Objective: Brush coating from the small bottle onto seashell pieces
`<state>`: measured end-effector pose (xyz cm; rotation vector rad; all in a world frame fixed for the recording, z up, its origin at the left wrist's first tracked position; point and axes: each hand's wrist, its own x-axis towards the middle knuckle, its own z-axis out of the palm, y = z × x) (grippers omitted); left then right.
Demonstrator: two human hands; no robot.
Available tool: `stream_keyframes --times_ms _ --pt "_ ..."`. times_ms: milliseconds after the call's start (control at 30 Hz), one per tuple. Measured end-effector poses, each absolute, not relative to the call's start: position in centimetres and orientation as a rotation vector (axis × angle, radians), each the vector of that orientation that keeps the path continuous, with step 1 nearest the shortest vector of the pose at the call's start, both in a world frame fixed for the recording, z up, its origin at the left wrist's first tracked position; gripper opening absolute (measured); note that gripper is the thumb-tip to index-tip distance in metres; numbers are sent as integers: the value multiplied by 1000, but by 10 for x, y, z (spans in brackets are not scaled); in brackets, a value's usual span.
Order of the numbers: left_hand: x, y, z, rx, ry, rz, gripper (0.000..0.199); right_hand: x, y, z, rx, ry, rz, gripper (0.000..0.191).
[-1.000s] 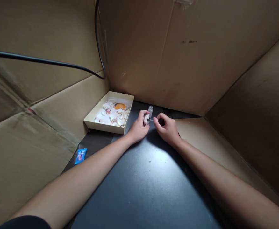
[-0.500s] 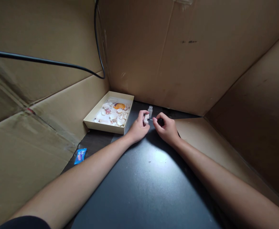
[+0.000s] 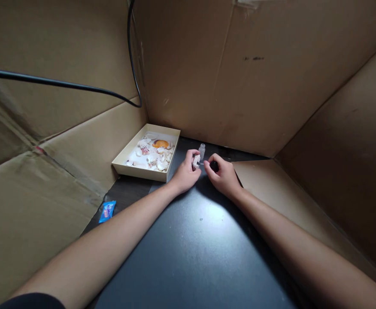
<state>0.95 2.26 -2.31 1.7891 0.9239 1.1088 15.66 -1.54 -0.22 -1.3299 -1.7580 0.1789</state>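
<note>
1. Right hand is rolling slightly toward the left hand since the earlier frame, and more of the black cap in its grip is showing; the left is staying almost where it was.
2. I am counting two hands on my feed. Left fingers are clamping one pale, patterned shell; right fingers are closing around the one cap.
3. One thin stem is running from the right fingers toward that shell; I am not managing to tell whether it is touching.
4. One small clear bottle is standing upright just beyond the held shell, its mouth uncovered.
5. One cream tray is sitting left of the hands, holding one orange shell and many pale shells, overlapping too much for me to count.
6. One blue packet is lying near the left forearm, carrying white lettering that I am not reading reliably.
7. One black cable is hanging before the cardboard walls.
</note>
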Motion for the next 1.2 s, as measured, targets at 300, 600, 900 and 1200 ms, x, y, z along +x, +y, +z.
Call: stream_keyframes --times_ms 300,600,900,1200 --pt "9 21 -20 1784 924 1112 43 159 -13 -4 -1389 -1736 178 25" --pt "9 22 -22 1780 920 1104 43 158 -14 -2 -1363 -1727 163 25" --pt "9 22 -21 1802 940 1087 43 158 -14 -2 -1370 -1736 163 25" --pt "9 22 -22 1809 950 1100 42 158 -14 -2 -1380 -1755 190 25"
